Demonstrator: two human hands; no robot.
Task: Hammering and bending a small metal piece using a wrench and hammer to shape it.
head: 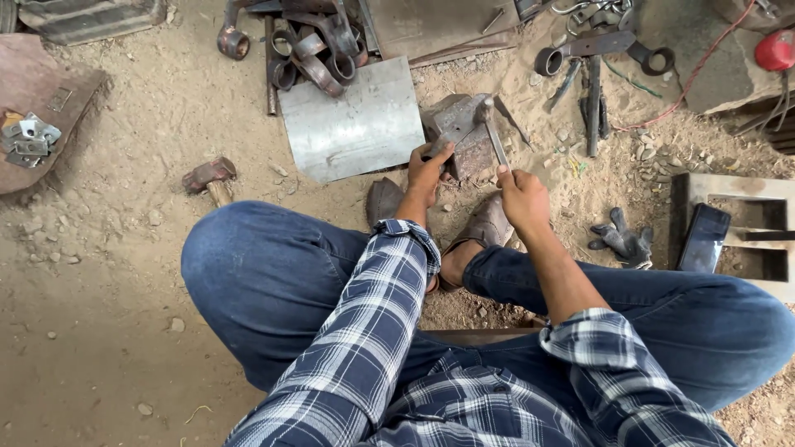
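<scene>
The right hand [523, 197] is closed around the handle of a small hammer [490, 131], whose head rests on the metal block [460, 132] standing in the sand ahead of the person's shoes. The left hand [427, 170] pinches a small dark workpiece [436, 149] against the near edge of that block, fingers curled tight on it. To strike well, I judge the piece should sit flat on the block, with the holding fingers kept back from the hammer's path and the blows short.

Right of the block lies a grey box frame [749, 232] with 2 open compartments; a dark flat phone-like slab [704, 238] leans on its left side. What else is inside I cannot tell.
</scene>
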